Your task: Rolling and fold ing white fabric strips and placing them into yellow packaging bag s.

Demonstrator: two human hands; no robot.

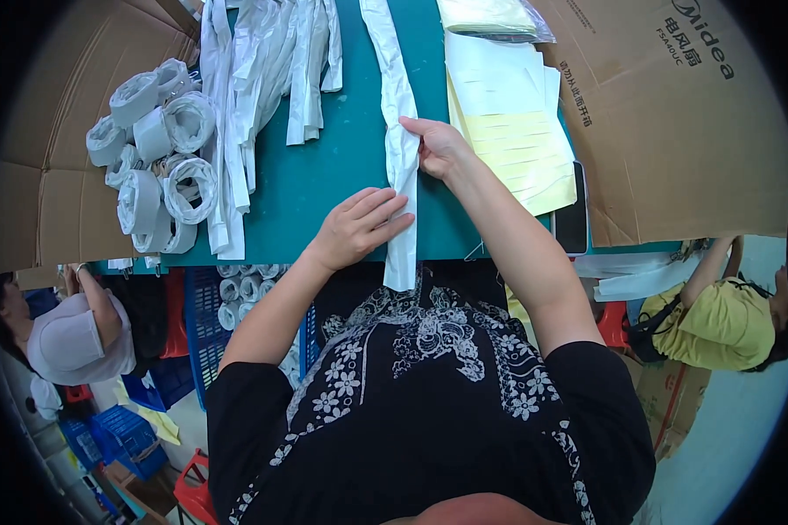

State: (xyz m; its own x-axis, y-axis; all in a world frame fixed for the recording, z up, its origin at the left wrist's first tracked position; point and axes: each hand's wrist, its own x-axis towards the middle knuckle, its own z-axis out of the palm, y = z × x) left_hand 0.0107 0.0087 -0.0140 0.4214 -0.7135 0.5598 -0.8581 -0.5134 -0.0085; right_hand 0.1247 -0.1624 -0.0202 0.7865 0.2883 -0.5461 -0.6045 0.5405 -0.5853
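Head view: a person is working at a green table with both bare hands. One long white strip is lying creased at mid-table, running from the far side toward the person, its near end reaching past the near edge. The left hand is resting on the strip's left side, nearer the person; its fingers are stretching out flat, side by side, over the material. The right hand is touching the right edge farther up; one digit is lying across the strip while the others are curling in beside it. Whether they are pinching the strip from below cannot be told.

Left of the hands, more white strips are lying in a loose bunch, and coiled white rolls are sitting piled beside them. To the right, a slitted yellow sheet is lying next to white paper, with a dark flat object showing by its near right corner. Brown cardboard is flanking the table on the right. Two other people are sitting nearby, one at left, one at right.
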